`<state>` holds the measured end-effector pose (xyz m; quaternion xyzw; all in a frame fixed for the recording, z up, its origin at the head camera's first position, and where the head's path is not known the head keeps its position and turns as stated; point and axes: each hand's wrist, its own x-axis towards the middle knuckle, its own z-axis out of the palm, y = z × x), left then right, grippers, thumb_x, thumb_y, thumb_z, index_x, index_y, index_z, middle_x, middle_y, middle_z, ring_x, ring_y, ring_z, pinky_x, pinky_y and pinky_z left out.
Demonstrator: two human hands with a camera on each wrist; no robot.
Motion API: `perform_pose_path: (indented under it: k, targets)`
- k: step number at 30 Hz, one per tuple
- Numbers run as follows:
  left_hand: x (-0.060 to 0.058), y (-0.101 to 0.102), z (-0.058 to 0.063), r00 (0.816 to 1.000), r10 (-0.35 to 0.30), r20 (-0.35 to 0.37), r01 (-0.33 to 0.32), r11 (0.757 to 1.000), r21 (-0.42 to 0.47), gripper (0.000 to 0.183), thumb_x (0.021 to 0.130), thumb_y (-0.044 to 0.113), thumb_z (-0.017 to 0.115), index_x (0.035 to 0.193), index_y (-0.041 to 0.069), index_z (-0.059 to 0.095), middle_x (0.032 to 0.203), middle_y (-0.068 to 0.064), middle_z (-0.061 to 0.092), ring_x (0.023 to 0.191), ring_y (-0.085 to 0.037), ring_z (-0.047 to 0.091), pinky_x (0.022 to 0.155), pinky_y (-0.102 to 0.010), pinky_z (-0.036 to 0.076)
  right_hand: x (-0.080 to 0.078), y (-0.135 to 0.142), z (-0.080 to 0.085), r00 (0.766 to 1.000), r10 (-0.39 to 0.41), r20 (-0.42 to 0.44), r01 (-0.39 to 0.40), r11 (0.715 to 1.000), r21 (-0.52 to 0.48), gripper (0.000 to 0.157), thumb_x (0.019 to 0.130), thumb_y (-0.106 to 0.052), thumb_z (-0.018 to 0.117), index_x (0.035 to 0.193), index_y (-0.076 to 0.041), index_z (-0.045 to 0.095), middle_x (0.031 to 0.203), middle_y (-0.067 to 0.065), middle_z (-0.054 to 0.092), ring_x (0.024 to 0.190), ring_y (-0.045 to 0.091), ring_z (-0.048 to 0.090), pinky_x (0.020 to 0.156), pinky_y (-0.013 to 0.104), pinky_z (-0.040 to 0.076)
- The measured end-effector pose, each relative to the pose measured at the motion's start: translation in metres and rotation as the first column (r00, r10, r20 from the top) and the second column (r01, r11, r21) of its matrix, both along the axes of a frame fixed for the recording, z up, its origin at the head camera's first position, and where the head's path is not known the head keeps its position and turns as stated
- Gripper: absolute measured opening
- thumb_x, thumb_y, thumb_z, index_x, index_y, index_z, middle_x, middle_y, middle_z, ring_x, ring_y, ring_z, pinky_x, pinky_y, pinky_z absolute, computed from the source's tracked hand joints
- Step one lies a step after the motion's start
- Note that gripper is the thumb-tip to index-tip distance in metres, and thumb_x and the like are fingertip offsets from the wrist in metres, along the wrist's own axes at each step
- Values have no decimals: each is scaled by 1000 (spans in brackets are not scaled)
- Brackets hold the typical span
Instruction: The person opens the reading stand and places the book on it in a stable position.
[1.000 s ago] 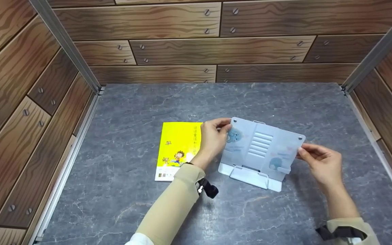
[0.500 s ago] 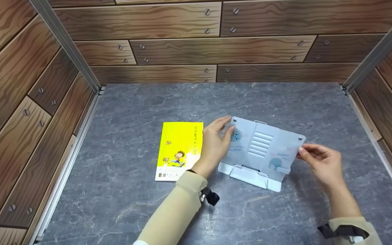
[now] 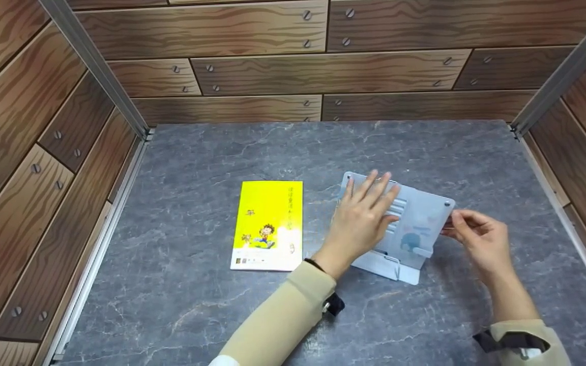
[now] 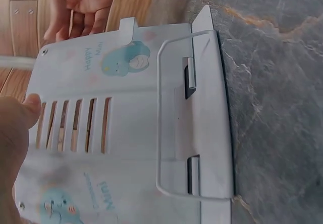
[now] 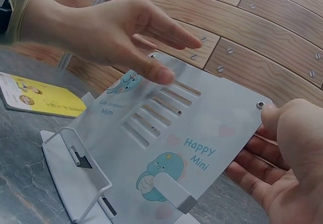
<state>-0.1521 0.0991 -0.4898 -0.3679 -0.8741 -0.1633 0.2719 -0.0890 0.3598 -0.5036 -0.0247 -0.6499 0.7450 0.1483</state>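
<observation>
A white metal book stand (image 3: pixel 422 216) stands tilted back on the table, with a slotted panel, a wire page holder (image 5: pixel 96 183) along its lower front and pale dinosaur prints. My right hand (image 3: pixel 484 241) pinches the panel's right edge near the upper corner, thumb in front and fingers behind in the right wrist view. Spread out over the panel's left half is my left hand (image 3: pixel 359 221), its fingers straight and hiding part of the slots. In the right wrist view the left hand (image 5: pixel 131 37) hovers in front of the panel's upper part.
A yellow book (image 3: pixel 267 208) with a cartoon child on its cover lies flat left of the stand. The grey marbled table (image 3: pixel 181 305) is bounded by wood-patterned walls (image 3: pixel 252 76) at the back and both sides.
My left hand has let go of the stand's left edge and moved right across the front of the panel, fingers spreading. The right hand keeps its pinch; the stand has hardly moved.
</observation>
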Motion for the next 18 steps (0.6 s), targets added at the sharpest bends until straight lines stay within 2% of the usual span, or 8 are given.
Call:
perform_pose_path:
  k: [3, 7, 12, 18]
  targets:
    - [-1, 9, 2, 999, 39, -31, -43, 989, -140, 65, 107, 50, 60, 163, 21, 44, 170, -6, 34, 159, -29, 21, 127, -62, 18, 1, 0, 1, 1000, 18, 3, -18, 1000, -14, 30, 105, 0, 63, 114, 29, 60, 94, 18, 75, 85, 25, 75, 75, 37, 65]
    - [-6, 15, 2, 994, 46, -99, -71, 963, -259, 66, 108, 53, 55, 166, 24, 39, 170, -6, 32, 159, -32, 22, 128, -61, 15, 2, 0, 2, 998, 58, -19, -59, 996, -62, 31, 106, 0, 60, 112, 30, 58, 97, 19, 74, 88, 26, 74, 75, 37, 65]
    - [-15, 13, 0, 990, 21, -140, -58, 963, -265, 60, 108, 48, 57, 162, 22, 47, 166, -3, 40, 157, -28, 30, 130, -55, 10, 3, -1, 2, 994, 93, -59, -99, 989, -113, 28, 107, 4, 57, 110, 32, 57, 99, 20, 75, 89, 26, 74, 75, 37, 65]
    - [-20, 11, 1, 988, -24, -156, -17, 966, -258, 55, 110, 43, 56, 159, 19, 52, 161, -2, 47, 154, -27, 36, 129, -52, 12, 7, -3, 2, 994, 87, -70, -95, 988, -122, 29, 107, 4, 56, 110, 33, 56, 99, 21, 75, 90, 27, 75, 76, 38, 65]
